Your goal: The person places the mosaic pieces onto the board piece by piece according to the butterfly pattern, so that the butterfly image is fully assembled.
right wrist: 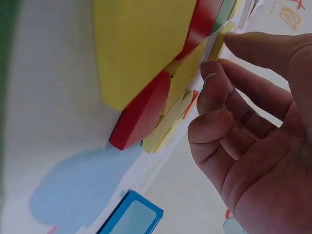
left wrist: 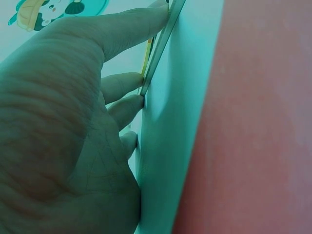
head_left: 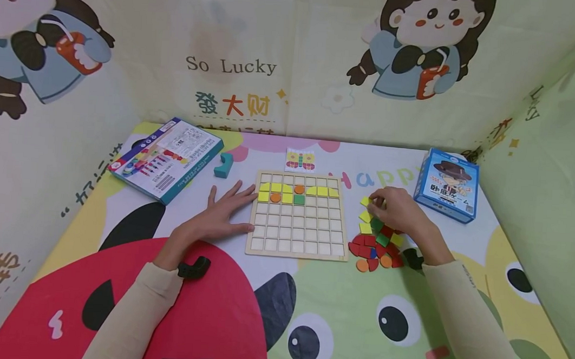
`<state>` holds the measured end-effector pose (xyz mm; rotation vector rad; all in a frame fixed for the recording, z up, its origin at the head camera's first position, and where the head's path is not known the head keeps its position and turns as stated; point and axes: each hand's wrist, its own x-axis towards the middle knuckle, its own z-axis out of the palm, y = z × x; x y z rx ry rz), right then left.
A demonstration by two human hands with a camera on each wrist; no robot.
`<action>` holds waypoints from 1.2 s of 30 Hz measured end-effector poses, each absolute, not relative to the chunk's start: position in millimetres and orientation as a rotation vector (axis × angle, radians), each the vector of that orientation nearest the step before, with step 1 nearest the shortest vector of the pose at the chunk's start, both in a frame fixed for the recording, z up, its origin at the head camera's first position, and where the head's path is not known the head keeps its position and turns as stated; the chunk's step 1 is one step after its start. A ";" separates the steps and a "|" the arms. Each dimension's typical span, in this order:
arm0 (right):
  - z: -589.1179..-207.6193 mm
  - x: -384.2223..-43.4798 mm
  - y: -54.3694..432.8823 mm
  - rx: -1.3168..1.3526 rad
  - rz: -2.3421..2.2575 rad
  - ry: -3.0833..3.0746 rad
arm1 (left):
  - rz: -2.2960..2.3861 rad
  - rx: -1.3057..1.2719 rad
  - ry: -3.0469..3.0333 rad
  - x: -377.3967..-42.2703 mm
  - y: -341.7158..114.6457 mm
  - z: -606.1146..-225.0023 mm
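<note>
A wooden grid board point(head_left: 298, 224) lies flat on the table. Yellow, orange and green pieces fill some cells of its upper rows. My left hand point(head_left: 222, 215) is spread beside it, thumb and fingertips touching the board's left edge. To the right of the board, my right hand point(head_left: 394, 209) pinches a yellow tile point(right wrist: 220, 43) between thumb and index finger, at the top of a loose pile. Red pieces point(head_left: 362, 246), green tiles point(head_left: 382, 240), orange discs point(head_left: 362, 265) and more yellow tiles point(head_left: 365, 228) make up that pile, partly hidden under the hand.
A small card with a butterfly pattern point(head_left: 300, 160) lies behind the board. At the back left are a flat game box point(head_left: 171, 157) and a teal curved block point(head_left: 223, 165). A blue box point(head_left: 447, 185) stands at the right, past my right hand.
</note>
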<state>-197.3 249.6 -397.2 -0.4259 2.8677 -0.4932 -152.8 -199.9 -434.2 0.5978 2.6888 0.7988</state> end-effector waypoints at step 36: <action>-393.4 -197.2 169.0 -0.636 -0.523 2.886 | 0.824 0.601 2.690 -151.0 -199.9 -432.2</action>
